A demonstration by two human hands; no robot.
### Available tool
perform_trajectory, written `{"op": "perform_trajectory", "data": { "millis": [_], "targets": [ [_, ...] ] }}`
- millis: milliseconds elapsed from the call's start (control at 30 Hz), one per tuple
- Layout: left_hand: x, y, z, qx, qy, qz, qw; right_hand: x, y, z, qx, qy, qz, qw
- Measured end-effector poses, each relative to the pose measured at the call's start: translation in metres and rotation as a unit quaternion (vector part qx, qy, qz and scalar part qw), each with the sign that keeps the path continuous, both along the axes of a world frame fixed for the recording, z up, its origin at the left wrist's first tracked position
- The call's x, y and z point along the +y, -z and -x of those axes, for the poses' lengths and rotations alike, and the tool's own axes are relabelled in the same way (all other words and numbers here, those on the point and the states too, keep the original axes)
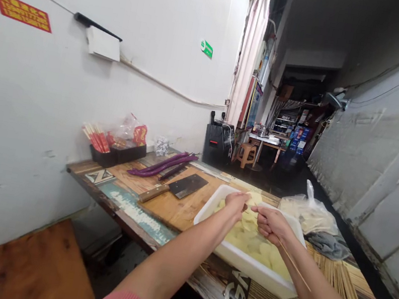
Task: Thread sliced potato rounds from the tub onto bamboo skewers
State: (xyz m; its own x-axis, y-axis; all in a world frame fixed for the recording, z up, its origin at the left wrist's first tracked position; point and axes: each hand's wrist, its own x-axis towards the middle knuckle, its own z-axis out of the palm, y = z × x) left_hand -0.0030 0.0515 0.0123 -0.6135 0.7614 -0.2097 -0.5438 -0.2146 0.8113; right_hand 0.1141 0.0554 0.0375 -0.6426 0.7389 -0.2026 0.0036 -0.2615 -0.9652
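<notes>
A white plastic tub (254, 267) stands at the table's front edge, holding many pale yellow slices (245, 239), apparently potato, in liquid. Over its far side my left hand (236, 202) is closed, pinching a pale potato slice (254, 198). My right hand (270, 221) is closed around a bamboo skewer (296, 268), whose long end trails back along the forearm. The skewer's front end is near the slice; whether it pierces it I cannot tell. To the right of the tub lies a bunch of loose bamboo skewers (340, 280).
Left of the tub, a cleaver (188, 186) lies on a wooden board (170, 208), with purple eggplants (162, 166) behind. A black box (120, 155) with packets stands by the wall. Plastic bags (313, 214) sit right; a wooden stool (42, 266) is below left.
</notes>
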Motion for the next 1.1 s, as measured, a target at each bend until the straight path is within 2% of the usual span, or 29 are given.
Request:
{"op": "perform_trajectory", "data": {
  "millis": [100, 267, 467, 567, 733, 833, 967, 1100],
  "targets": [
    [-0.001, 0.000, 0.000, 0.023, -0.006, 0.002, 1.000, -0.002, 0.000, 0.001, -0.008, 0.004, -0.004, 1.000],
    [-0.002, 0.003, -0.001, 0.130, -0.042, -0.031, 0.990, -0.007, 0.003, 0.004, -0.019, 0.046, -0.035, 0.998],
    [0.003, 0.007, -0.002, 0.109, -0.021, -0.036, 0.993, -0.004, 0.010, 0.009, -0.081, 0.086, -0.148, 0.982],
    [0.005, 0.007, 0.003, 0.087, -0.051, -0.030, 0.994, -0.003, 0.007, 0.005, -0.073, 0.048, -0.145, 0.985],
    [0.009, 0.007, 0.022, 0.035, -0.169, 0.017, 0.985, -0.006, 0.000, -0.011, -0.104, -0.068, -0.139, 0.983],
    [0.011, 0.009, 0.033, 0.020, -0.199, 0.013, 0.980, -0.009, -0.001, -0.015, -0.132, -0.080, -0.167, 0.974],
    [0.011, 0.008, 0.031, 0.048, -0.187, -0.029, 0.981, -0.013, -0.001, -0.011, -0.135, -0.021, -0.187, 0.973],
    [0.008, 0.005, 0.011, 0.127, -0.118, -0.083, 0.981, -0.014, -0.004, -0.003, -0.090, 0.004, -0.173, 0.981]
  ]
}}
